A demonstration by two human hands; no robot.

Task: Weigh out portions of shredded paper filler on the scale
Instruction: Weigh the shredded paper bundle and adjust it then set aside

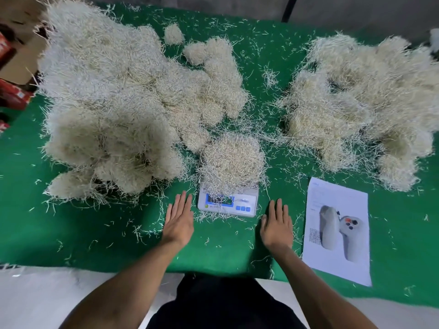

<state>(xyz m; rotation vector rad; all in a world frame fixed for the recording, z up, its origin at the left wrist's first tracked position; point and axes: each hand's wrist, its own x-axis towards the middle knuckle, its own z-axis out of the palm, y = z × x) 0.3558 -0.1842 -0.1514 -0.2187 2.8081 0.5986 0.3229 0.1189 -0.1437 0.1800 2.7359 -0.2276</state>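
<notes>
A small white digital scale (245,202) stands near the front middle of the green table cover (95,233). A mound of cream shredded paper (231,160) sits on its platform and hangs over its display. My left hand (179,220) lies flat on the cover just left of the scale, fingers straight, holding nothing. My right hand (276,225) lies flat just right of the scale, also empty. A very large heap of shredded paper (114,98) fills the left side. A second heap of rounded clumps (363,108) lies at the right.
A printed sheet (337,231) showing a grey hand-held device lies right of my right hand. Loose paper strands litter the whole cover. Cardboard and red boxes (13,67) stand off the table's left edge. A dark pole (288,9) rises behind the far edge.
</notes>
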